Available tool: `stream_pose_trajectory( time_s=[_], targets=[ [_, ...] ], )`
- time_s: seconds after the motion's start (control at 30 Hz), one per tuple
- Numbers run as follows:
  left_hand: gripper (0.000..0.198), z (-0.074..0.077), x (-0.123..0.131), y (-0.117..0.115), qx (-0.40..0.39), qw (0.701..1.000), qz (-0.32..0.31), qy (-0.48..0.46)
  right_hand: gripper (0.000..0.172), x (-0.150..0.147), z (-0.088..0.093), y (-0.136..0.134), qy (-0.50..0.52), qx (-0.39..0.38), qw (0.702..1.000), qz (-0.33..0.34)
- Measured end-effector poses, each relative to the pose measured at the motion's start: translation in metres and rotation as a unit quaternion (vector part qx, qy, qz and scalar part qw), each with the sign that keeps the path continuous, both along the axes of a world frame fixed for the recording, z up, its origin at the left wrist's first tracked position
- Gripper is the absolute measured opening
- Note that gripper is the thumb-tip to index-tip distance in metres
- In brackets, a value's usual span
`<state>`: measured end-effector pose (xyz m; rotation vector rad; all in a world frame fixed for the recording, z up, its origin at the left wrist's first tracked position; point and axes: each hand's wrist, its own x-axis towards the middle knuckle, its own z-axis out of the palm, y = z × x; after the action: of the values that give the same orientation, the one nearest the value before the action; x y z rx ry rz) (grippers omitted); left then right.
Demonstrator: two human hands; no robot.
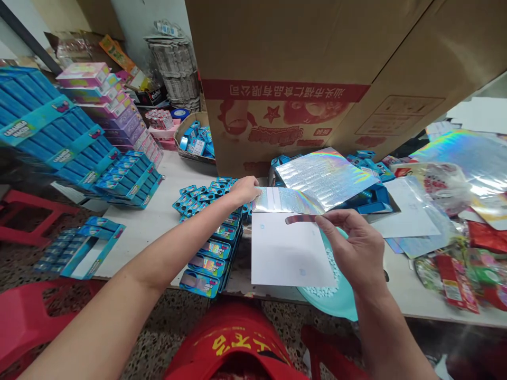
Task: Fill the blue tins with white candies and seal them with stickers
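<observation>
My left hand [246, 191] pinches the upper left edge of a sticker sheet [283, 199]. The sheet's upper part is silvery and rainbow-shiny; below it spreads a white sheet face [291, 250]. Between thumb and forefinger, my right hand [350, 245] grips the end of a narrow, dark, see-through sticker strip [301, 218] in front of the white. Left of the sheet stands a box of small blue tins [208, 265], with more blue tins [194, 198] behind it. Partly under my right hand is a turquoise bowl [348, 303] holding small white pellets [332, 279].
A large cardboard carton [285, 47] rises behind the table. Another shiny sheet [327, 177] lies over a box of blue tins. Stacked blue boxes [51, 121] stand at left, near red stools [27, 216]. Plastic bags and packets [455, 279] crowd the right side.
</observation>
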<state>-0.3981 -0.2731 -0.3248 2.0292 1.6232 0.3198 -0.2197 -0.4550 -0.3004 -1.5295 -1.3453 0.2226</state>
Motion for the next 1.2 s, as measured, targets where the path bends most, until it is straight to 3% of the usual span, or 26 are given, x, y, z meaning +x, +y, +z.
stream_pose_trajectory(
  time_s=[0.07,0.17,0.27,0.37,0.5,0.6,0.77,0.87,0.97,1.2],
  targets=[
    [0.035,0.003,-0.004,-0.005,0.029,0.999,-0.023,-0.012,0.016,-0.004,-0.009,0.005,0.033,-0.019,0.999,0.017],
    [0.032,0.015,-0.009,-0.021,0.08,0.993,-0.059,-0.056,0.019,-0.013,-0.021,0.017,0.102,-0.041,0.993,0.051],
    [0.027,0.033,-0.017,-0.047,0.118,0.976,-0.07,-0.169,0.02,-0.025,-0.024,0.025,0.149,-0.046,0.986,0.066],
    [0.037,0.046,-0.033,-0.074,0.03,0.946,-0.1,-0.307,0.018,-0.041,-0.018,0.027,0.168,-0.031,0.982,0.082],
    [0.033,0.044,-0.06,-0.096,-0.13,0.911,-0.114,-0.376,0.017,-0.067,-0.008,0.026,0.188,-0.024,0.975,0.115],
    [0.015,0.04,-0.081,-0.099,-0.134,0.91,-0.069,-0.386,0.016,-0.091,-0.006,0.027,0.206,-0.033,0.97,0.128],
    [0.016,0.044,-0.12,-0.091,-0.091,0.935,-0.02,-0.342,0.017,-0.135,-0.014,0.035,0.226,-0.037,0.967,0.113],
    [0.026,0.038,-0.141,-0.083,-0.102,0.937,-0.033,-0.333,0.019,-0.155,-0.023,0.043,0.203,-0.058,0.973,0.095],
    [0.023,0.019,-0.154,-0.073,-0.099,0.937,-0.057,-0.329,0.015,-0.166,-0.036,0.051,0.146,-0.057,0.985,0.074],
    [0.015,-0.019,-0.158,-0.058,-0.079,0.949,-0.103,-0.286,0.014,-0.172,-0.06,0.061,-0.027,-0.079,0.996,0.042]
  ],
)
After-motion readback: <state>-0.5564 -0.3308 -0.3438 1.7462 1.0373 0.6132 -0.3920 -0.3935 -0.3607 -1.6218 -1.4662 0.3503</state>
